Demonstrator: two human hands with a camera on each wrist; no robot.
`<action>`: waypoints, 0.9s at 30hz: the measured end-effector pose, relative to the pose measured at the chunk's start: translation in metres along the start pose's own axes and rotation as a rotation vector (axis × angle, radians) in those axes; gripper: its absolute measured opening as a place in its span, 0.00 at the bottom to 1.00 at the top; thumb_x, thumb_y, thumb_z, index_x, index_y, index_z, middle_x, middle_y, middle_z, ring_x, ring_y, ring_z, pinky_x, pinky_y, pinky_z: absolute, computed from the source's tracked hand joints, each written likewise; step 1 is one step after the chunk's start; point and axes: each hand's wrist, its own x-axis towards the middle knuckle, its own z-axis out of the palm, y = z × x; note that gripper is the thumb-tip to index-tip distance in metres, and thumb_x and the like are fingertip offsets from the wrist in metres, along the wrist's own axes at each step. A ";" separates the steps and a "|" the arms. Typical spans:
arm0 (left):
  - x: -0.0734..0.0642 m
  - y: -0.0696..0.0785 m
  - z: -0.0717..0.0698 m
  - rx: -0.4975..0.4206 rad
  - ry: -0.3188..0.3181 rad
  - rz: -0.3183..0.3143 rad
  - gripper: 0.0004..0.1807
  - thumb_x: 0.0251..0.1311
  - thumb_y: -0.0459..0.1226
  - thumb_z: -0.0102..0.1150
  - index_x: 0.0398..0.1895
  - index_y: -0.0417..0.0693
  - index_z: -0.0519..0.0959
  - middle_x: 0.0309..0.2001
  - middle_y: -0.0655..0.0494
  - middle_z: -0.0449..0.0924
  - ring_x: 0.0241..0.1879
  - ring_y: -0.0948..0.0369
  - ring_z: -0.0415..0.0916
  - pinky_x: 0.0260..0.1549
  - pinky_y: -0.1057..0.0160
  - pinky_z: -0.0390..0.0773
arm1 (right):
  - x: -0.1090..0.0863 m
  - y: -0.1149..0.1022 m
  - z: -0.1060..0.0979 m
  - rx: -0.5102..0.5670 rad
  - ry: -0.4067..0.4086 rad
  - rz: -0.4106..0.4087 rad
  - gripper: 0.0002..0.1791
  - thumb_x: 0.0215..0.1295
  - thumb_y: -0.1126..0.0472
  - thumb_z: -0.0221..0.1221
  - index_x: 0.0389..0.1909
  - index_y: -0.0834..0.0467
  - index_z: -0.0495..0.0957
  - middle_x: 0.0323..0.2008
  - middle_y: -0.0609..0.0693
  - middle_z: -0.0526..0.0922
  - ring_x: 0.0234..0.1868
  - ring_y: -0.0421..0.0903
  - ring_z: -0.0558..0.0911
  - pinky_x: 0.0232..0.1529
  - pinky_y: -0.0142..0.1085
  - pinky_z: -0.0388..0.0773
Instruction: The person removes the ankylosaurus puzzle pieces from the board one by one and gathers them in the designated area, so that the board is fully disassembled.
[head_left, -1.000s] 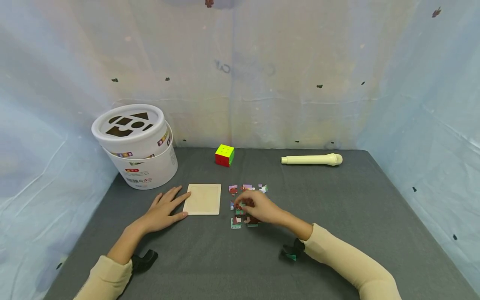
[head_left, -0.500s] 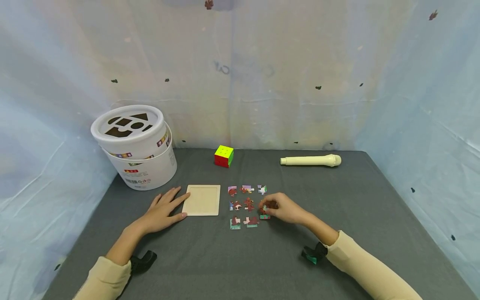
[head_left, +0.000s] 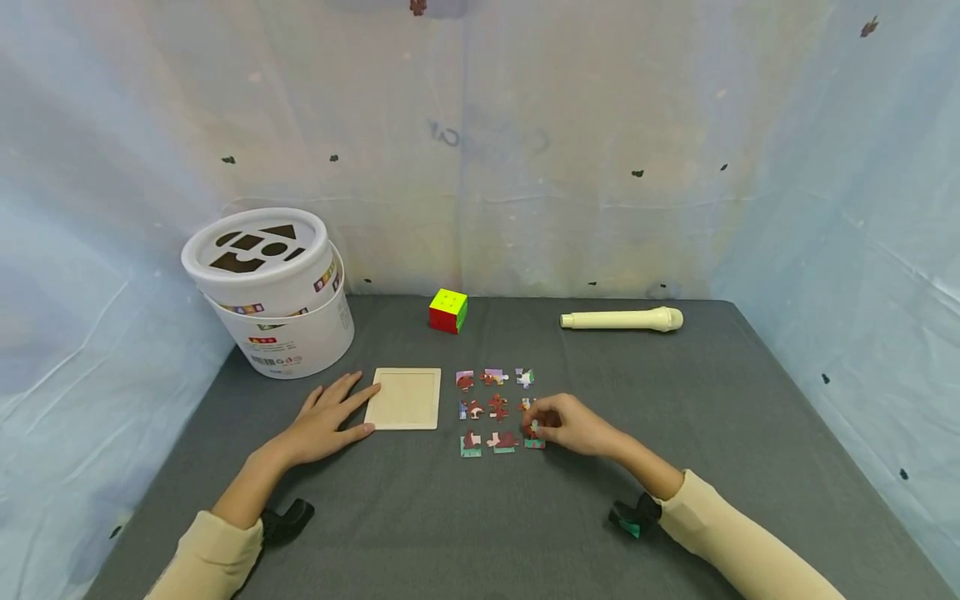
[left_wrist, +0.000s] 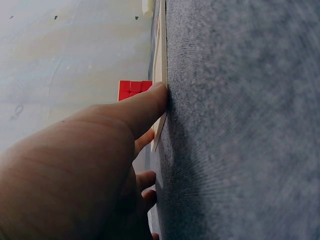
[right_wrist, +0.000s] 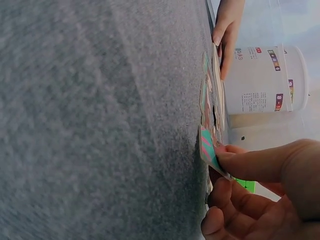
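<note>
My left hand (head_left: 324, 423) lies spread on the table, its thumb and index fingertip touching the left edge of a square wooden puzzle tray (head_left: 405, 400). To the right of the tray, several jigsaw pieces (head_left: 498, 407) with brown figures lie apart in loose rows. My right hand (head_left: 576, 425) pinches a puzzle piece (right_wrist: 207, 146) with a green and pink edge between thumb and fingers, at the near right corner of the group. The right wrist view shows this piece slightly tilted, close to the cloth. Part of it is covered by the fingers.
A white bucket (head_left: 300, 343) with a shape-hole lid (head_left: 258, 242) stands at the back left. Behind the tray sits a yellow and red puzzle cube (head_left: 447, 312). A cream toy microphone (head_left: 621, 320) lies at the back right. Grey cloth (head_left: 675, 400) covers the table.
My right hand has moved right from the middle of the pieces, then slightly nearer, carrying the puzzle piece to the lower right of the group. My left hand has stayed in place.
</note>
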 end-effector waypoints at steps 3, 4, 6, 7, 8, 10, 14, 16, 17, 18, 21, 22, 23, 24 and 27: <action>0.000 0.000 -0.001 0.002 -0.017 -0.015 0.39 0.68 0.57 0.55 0.78 0.54 0.59 0.77 0.36 0.47 0.75 0.36 0.41 0.65 0.28 0.35 | -0.001 -0.001 0.001 -0.013 0.007 -0.003 0.08 0.66 0.74 0.60 0.42 0.64 0.84 0.31 0.50 0.84 0.24 0.37 0.72 0.27 0.29 0.71; 0.000 0.000 -0.001 0.004 -0.023 -0.020 0.40 0.68 0.58 0.55 0.78 0.54 0.59 0.77 0.36 0.47 0.75 0.37 0.40 0.65 0.28 0.35 | -0.001 -0.001 0.001 -0.020 0.013 -0.005 0.08 0.65 0.74 0.61 0.41 0.64 0.84 0.30 0.49 0.83 0.24 0.37 0.71 0.27 0.29 0.70; 0.000 0.000 -0.001 0.007 -0.029 -0.023 0.40 0.68 0.58 0.55 0.78 0.54 0.59 0.77 0.36 0.46 0.75 0.37 0.40 0.65 0.28 0.35 | -0.001 -0.002 0.002 -0.039 0.024 -0.009 0.07 0.64 0.74 0.62 0.40 0.63 0.84 0.28 0.47 0.81 0.24 0.37 0.71 0.26 0.29 0.70; 0.000 0.001 -0.001 0.006 -0.031 -0.023 0.40 0.68 0.58 0.55 0.78 0.54 0.59 0.77 0.36 0.46 0.75 0.37 0.40 0.65 0.28 0.35 | -0.002 -0.002 0.003 -0.047 0.029 -0.009 0.07 0.63 0.74 0.62 0.40 0.63 0.84 0.28 0.46 0.80 0.24 0.38 0.71 0.26 0.30 0.70; 0.000 0.001 -0.001 0.006 -0.032 -0.023 0.40 0.68 0.58 0.55 0.78 0.54 0.59 0.77 0.36 0.46 0.75 0.37 0.40 0.65 0.28 0.35 | -0.002 -0.002 0.003 -0.057 0.033 -0.010 0.07 0.63 0.74 0.63 0.40 0.63 0.84 0.28 0.46 0.80 0.24 0.38 0.71 0.26 0.30 0.71; 0.000 0.001 -0.002 0.004 -0.032 -0.024 0.39 0.68 0.58 0.55 0.78 0.54 0.59 0.77 0.36 0.46 0.75 0.37 0.40 0.66 0.28 0.35 | -0.003 -0.003 0.004 -0.072 0.040 -0.009 0.08 0.62 0.74 0.64 0.40 0.62 0.84 0.28 0.45 0.80 0.24 0.38 0.73 0.26 0.31 0.72; 0.001 0.000 -0.002 0.002 -0.032 -0.024 0.39 0.68 0.58 0.55 0.78 0.54 0.59 0.77 0.37 0.46 0.76 0.37 0.40 0.66 0.29 0.35 | -0.004 -0.004 0.005 -0.077 0.039 -0.005 0.08 0.61 0.73 0.65 0.39 0.62 0.84 0.28 0.46 0.80 0.25 0.39 0.75 0.27 0.32 0.75; 0.001 0.000 -0.001 0.001 -0.030 -0.021 0.39 0.68 0.58 0.55 0.78 0.55 0.59 0.77 0.37 0.46 0.76 0.37 0.40 0.66 0.29 0.35 | -0.004 -0.005 0.005 -0.076 0.034 -0.002 0.08 0.61 0.73 0.65 0.39 0.62 0.84 0.29 0.47 0.81 0.25 0.39 0.75 0.27 0.32 0.75; 0.001 0.000 -0.001 0.003 -0.029 -0.020 0.39 0.68 0.58 0.55 0.78 0.55 0.59 0.77 0.37 0.46 0.76 0.37 0.40 0.66 0.29 0.35 | -0.004 -0.005 0.004 -0.077 0.032 -0.002 0.08 0.61 0.74 0.65 0.40 0.62 0.84 0.29 0.47 0.81 0.25 0.39 0.75 0.27 0.32 0.75; 0.001 0.000 -0.001 0.001 -0.029 -0.020 0.39 0.68 0.58 0.55 0.78 0.55 0.59 0.77 0.37 0.46 0.76 0.37 0.40 0.66 0.29 0.35 | -0.004 -0.006 0.004 -0.078 0.029 -0.002 0.08 0.61 0.73 0.65 0.40 0.62 0.84 0.29 0.47 0.81 0.25 0.39 0.75 0.27 0.32 0.75; 0.001 -0.001 -0.001 -0.001 -0.029 -0.021 0.40 0.68 0.58 0.56 0.78 0.55 0.59 0.77 0.37 0.46 0.76 0.37 0.40 0.66 0.29 0.35 | -0.004 -0.006 0.003 -0.082 0.024 -0.003 0.08 0.62 0.73 0.64 0.40 0.62 0.84 0.29 0.47 0.81 0.25 0.38 0.74 0.27 0.31 0.74; 0.000 -0.001 -0.001 -0.001 -0.030 -0.022 0.39 0.68 0.58 0.55 0.78 0.55 0.59 0.77 0.37 0.46 0.76 0.37 0.40 0.66 0.29 0.34 | -0.004 -0.007 0.003 -0.083 0.024 -0.005 0.08 0.62 0.73 0.64 0.40 0.62 0.85 0.29 0.47 0.81 0.24 0.38 0.74 0.27 0.31 0.74; 0.000 -0.001 -0.001 -0.001 -0.031 -0.023 0.39 0.68 0.58 0.55 0.78 0.55 0.59 0.77 0.37 0.46 0.76 0.37 0.40 0.66 0.29 0.34 | -0.004 -0.007 0.003 -0.085 0.024 -0.006 0.08 0.62 0.73 0.64 0.41 0.62 0.85 0.29 0.46 0.81 0.24 0.38 0.73 0.27 0.31 0.74; 0.000 -0.001 -0.001 -0.003 -0.032 -0.024 0.39 0.68 0.58 0.55 0.78 0.55 0.59 0.77 0.37 0.46 0.75 0.37 0.40 0.66 0.29 0.34 | -0.004 -0.007 0.003 -0.088 0.023 -0.007 0.08 0.62 0.73 0.64 0.41 0.62 0.85 0.29 0.46 0.81 0.24 0.38 0.73 0.27 0.31 0.74; 0.000 -0.001 -0.001 -0.002 -0.032 -0.025 0.39 0.68 0.58 0.55 0.78 0.54 0.59 0.77 0.36 0.46 0.75 0.37 0.40 0.66 0.29 0.34 | -0.004 -0.008 0.002 -0.091 0.014 -0.004 0.07 0.63 0.73 0.64 0.41 0.63 0.84 0.29 0.46 0.80 0.24 0.37 0.73 0.27 0.31 0.74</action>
